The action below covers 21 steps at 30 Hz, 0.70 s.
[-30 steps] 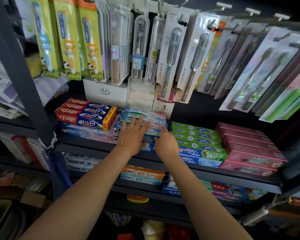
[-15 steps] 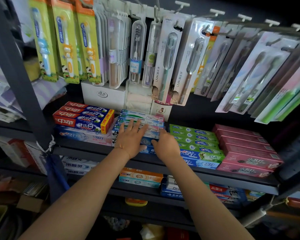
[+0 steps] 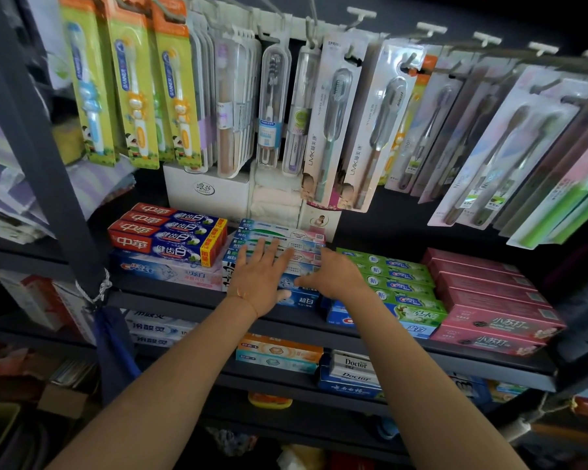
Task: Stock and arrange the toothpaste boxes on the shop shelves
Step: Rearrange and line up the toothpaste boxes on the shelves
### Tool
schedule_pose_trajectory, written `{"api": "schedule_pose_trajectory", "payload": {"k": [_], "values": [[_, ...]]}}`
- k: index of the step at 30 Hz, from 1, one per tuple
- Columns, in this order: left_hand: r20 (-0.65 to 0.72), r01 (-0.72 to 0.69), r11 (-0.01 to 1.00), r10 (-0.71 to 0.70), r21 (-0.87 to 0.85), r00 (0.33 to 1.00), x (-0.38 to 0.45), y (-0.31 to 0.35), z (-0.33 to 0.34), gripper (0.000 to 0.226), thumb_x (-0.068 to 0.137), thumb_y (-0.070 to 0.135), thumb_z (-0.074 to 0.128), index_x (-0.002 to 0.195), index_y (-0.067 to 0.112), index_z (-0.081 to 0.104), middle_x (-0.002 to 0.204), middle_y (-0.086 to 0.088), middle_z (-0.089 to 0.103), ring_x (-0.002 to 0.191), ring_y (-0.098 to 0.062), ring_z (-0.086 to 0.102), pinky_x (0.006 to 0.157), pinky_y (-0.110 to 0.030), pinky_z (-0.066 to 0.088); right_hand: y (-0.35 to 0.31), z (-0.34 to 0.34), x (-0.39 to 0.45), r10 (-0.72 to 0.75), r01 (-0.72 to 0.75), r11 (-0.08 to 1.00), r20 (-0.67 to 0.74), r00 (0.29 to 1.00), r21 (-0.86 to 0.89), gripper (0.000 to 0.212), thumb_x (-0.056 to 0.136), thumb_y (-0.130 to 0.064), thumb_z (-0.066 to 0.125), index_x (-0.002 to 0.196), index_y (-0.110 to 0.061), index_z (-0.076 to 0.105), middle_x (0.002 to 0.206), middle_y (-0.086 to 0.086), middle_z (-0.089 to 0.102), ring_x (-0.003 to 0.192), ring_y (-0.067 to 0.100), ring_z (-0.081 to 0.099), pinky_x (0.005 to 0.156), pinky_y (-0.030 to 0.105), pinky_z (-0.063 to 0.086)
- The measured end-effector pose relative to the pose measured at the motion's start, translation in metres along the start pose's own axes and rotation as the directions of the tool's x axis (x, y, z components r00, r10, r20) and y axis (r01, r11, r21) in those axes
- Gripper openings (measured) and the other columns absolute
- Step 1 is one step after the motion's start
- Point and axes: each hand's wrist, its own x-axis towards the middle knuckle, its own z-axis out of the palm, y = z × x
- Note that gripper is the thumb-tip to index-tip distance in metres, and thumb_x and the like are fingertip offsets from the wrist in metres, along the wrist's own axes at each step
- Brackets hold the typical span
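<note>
Honestly, the main risk here looked like the stack of pale blue-and-white cardboard toothpaste boxes (image 3: 286, 247) getting shoved crooked. The boxes were piled several high at the middle of the dark metal shelf (image 3: 170, 296), so an uneven push could probably have slid the top ones back or sideways into the green toothpaste boxes (image 3: 398, 276) just beside them, or into the red-and-blue boxes (image 3: 170, 232) on the other side. A box near the front edge could maybe also have been knocked off onto the lower shelf.

The left hand (image 3: 257, 278) was laid flat on top of the stack, fingers straight and spread, nothing gripped. The right hand (image 3: 333, 274) was placed against the stack's right end with the fingers loosely bent, thumb reaching onto the blue front box; whether anything was actually pinched couldn't be told.
</note>
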Motion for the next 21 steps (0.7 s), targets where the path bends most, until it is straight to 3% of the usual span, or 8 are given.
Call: {"api": "schedule_pose_trajectory", "payload": {"k": [8,13,15,17,19,21], "values": [[0.015,-0.002,1.0,0.002,-0.018,1.0,0.001,0.0,-0.002,0.088,0.094,0.062,0.046,0.157,0.029,-0.006,0.166,-0.005,-0.006,0.152,-0.031,-0.005,0.121,-0.054,-0.002,0.002,-0.001,0.001,-0.006,0.006,1.0,-0.001,1.0,0.007,0.084,0.076,-0.052,0.078,0.14,-0.012,0.042,0.134,0.007,0.056,0.12,0.027,0.054,0.096,0.037,0.048],[0.079,-0.027,0.997,0.033,-0.076,0.996,0.005,-0.004,-0.012,0.09,0.091,0.068,0.045,0.158,0.03,-0.003,0.166,-0.004,-0.005,0.152,-0.03,-0.005,0.122,-0.054,0.0,0.007,-0.007,0.004,-0.043,0.044,0.994,-0.01,0.999,0.101,0.079,0.07,-0.058,0.079,0.131,-0.018,0.049,0.124,0.001,0.061,0.11,0.022,0.059,0.092,0.036,0.052],[0.091,-0.026,0.983,0.043,-0.184,0.995,0.009,-0.009,-0.017,0.089,0.09,0.072,0.041,0.158,0.031,0.0,0.167,-0.002,-0.001,0.153,-0.026,0.0,0.122,-0.053,0.004,0.011,-0.012,0.005,-0.092,0.114,0.97,-0.108,0.99,0.217,0.065,0.079,-0.05,0.074,0.133,-0.021,0.053,0.126,-0.002,0.062,0.111,0.018,0.059,0.093,0.032,0.05],[0.035,-0.012,0.955,0.023,-0.295,0.999,0.015,-0.014,-0.022,0.08,0.094,0.07,0.03,0.158,0.03,0.005,0.166,0.0,0.005,0.153,-0.023,0.004,0.123,-0.049,0.006,0.016,-0.019,0.006,-0.053,0.137,0.914,-0.222,0.973,0.381,0.042,0.094,-0.03,0.061,0.133,-0.018,0.057,0.127,-0.001,0.062,0.111,0.017,0.059,0.087,0.024,0.045],[-0.035,-0.012,0.942,0.0,-0.336,0.999,0.025,-0.017,-0.027,0.07,0.098,0.062,0.02,0.158,0.026,0.01,0.166,-0.002,0.008,0.153,-0.022,0.005,0.124,-0.046,0.006,0.022,-0.025,0.009,0.062,0.067,0.838,-0.216,0.974,0.542,0.031,0.098,-0.021,0.051,0.126,-0.017,0.062,0.113,0.0,0.068,0.09,0.015,0.062,0.074,0.025,0.046],[-0.043,-0.009,0.947,-0.005,-0.32,0.999,0.036,-0.015,-0.03,0.066,0.102,0.056,0.02,0.158,0.022,0.012,0.166,-0.004,0.006,0.153,-0.024,0.003,0.124,-0.043,0.004,0.026,-0.027,0.014,0.14,-0.036,0.747,-0.105,0.985,0.664,0.02,0.099,-0.024,0.048,0.106,-0.018,0.066,0.086,-0.002,0.067,0.061,0.014,0.059,0.057,0.026,0.046]]}}
